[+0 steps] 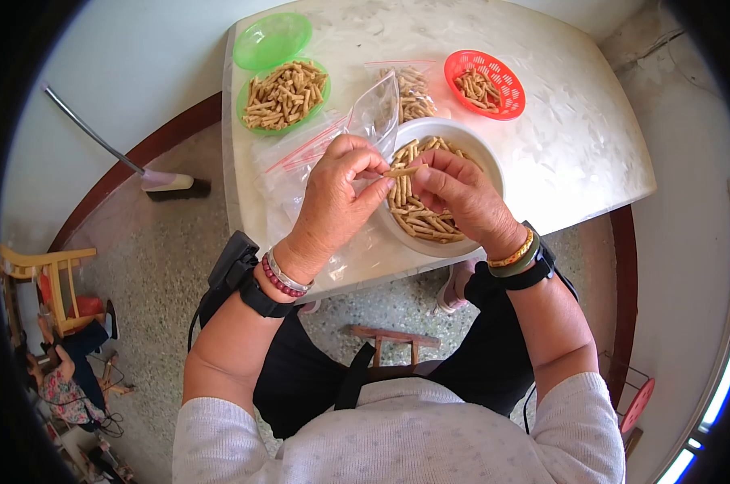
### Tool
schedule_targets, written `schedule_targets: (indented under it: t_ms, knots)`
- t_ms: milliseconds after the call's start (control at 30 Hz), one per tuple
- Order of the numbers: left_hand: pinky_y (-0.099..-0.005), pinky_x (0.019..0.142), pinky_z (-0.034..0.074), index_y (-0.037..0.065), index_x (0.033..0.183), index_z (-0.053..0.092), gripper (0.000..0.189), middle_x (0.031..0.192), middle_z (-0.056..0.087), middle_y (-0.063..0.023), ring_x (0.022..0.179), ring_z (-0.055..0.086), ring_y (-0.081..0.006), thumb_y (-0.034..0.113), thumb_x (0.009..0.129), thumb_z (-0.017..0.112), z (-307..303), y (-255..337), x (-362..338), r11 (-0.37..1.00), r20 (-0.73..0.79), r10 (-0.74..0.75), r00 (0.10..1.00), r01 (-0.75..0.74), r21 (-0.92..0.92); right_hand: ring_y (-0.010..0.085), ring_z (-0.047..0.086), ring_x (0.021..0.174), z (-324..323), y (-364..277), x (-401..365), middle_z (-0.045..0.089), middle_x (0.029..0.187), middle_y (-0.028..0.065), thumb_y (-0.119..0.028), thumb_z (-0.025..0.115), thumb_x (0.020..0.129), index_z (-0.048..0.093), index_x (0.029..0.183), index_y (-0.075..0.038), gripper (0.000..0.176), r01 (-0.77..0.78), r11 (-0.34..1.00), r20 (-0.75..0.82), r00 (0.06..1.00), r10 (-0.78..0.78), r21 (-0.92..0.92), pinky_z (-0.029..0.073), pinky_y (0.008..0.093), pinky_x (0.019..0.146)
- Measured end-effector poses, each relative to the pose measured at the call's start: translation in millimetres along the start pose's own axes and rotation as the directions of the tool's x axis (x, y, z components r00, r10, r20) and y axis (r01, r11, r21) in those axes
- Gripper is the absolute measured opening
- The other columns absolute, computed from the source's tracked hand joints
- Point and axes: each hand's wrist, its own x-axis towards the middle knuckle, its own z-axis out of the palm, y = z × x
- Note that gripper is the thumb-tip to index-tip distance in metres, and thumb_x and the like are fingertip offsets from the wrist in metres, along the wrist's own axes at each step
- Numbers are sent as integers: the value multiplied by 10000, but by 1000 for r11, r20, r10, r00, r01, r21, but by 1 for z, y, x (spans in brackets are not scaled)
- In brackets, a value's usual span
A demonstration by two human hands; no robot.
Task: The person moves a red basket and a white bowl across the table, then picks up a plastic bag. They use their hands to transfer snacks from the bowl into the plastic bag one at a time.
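Note:
Above the white bowl [494,157] of brown sticks, one stick [401,171] is pinched at its two ends between my hands. My left hand [347,189] has thumb and fingers closed on its left end. The other end is in the closed fingers of my right hand [462,194]. Many similar sticks [421,222] lie in the bowl below. Clear zip bags [300,153] lie flat left of the bowl. Behind it, an open bag [413,93] holds more sticks.
A green basket [327,95] heaped with sticks and a green lid [273,40] are at the back left of the table [579,121]. A red basket [513,90] with fewer sticks is at the back right. A broom [171,184] and another person [70,387] are at left.

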Motion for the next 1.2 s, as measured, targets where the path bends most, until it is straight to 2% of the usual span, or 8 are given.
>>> schedule_targets:
  t_ms: [100, 300, 567, 633, 733, 1033, 1133, 1200]
  knots:
    - [-286, 817, 584, -10, 894, 612, 149, 1019, 555, -74, 936, 617, -162, -70, 796, 707, 0, 0, 0, 1000, -2, 13, 1000, -13, 18, 32, 469, 686, 8, -3, -3, 547, 784, -44, -422, 582, 975, 637, 920, -47, 383, -61, 998, -157, 986, 57, -21, 399, 186, 607]
    - [-288, 822, 582, -1, 894, 615, 173, 1015, 556, -76, 938, 619, -175, -76, 777, 717, 0, 2, -1, 996, 4, 33, 999, -33, 81, 30, 400, 591, 3, 0, 1, 491, 646, -54, -422, 550, 993, 612, 752, -72, 430, -39, 985, -129, 991, 18, -165, 335, 206, 537]
    - [-294, 808, 578, -9, 907, 616, 165, 1023, 562, -86, 936, 621, -184, 5, 804, 744, -1, 5, -1, 991, -1, 45, 999, -44, 126, 24, 415, 614, 5, 2, 1, 507, 684, -64, -342, 577, 993, 634, 817, -64, 334, -2, 985, -129, 991, -20, -171, 354, 193, 558]
    - [-347, 731, 527, 3, 908, 621, 186, 979, 580, -119, 861, 621, -272, 107, 825, 751, 1, 2, -2, 994, -39, 86, 996, -83, 73, 23, 418, 623, 3, 2, 1, 512, 700, -66, -329, 586, 990, 642, 845, -63, 308, 11, 988, -136, 990, -32, -156, 360, 190, 565]
    - [-364, 732, 513, -3, 890, 616, 150, 965, 581, -130, 846, 616, -286, 116, 872, 704, 0, -2, -1, 984, -41, 115, 992, -108, 144, 18, 460, 679, -3, 5, 2, 546, 756, -66, -308, 621, 975, 652, 908, -51, 268, 13, 989, -63, 998, -22, -148, 403, 193, 610]
    - [-323, 726, 499, -12, 897, 603, 126, 960, 575, -113, 854, 591, -236, 99, 910, 661, -1, 2, -1, 976, -37, 139, 990, -131, 175, 20, 503, 777, 1, -2, -1, 569, 816, -65, -255, 649, 964, 645, 937, -39, 218, -9, 986, -59, 998, -1, -164, 445, 200, 696]
    - [-323, 727, 501, -3, 915, 619, 105, 959, 575, -114, 848, 596, -247, 90, 903, 665, 0, 4, -1, 980, -36, 129, 991, -121, 160, 21, 511, 782, -1, 0, 2, 580, 836, -54, -213, 651, 961, 632, 953, -29, 186, 45, 969, -128, 989, -79, -242, 446, 196, 706]
    - [-335, 731, 505, -1, 930, 627, 105, 960, 575, -119, 850, 602, -262, 81, 885, 675, 0, 6, -3, 967, -15, 141, 990, -134, 218, 21, 500, 761, 2, -2, 3, 590, 870, -49, -146, 649, 954, 615, 970, -23, 129, 272, 946, -323, 892, -316, -177, 445, 194, 708]
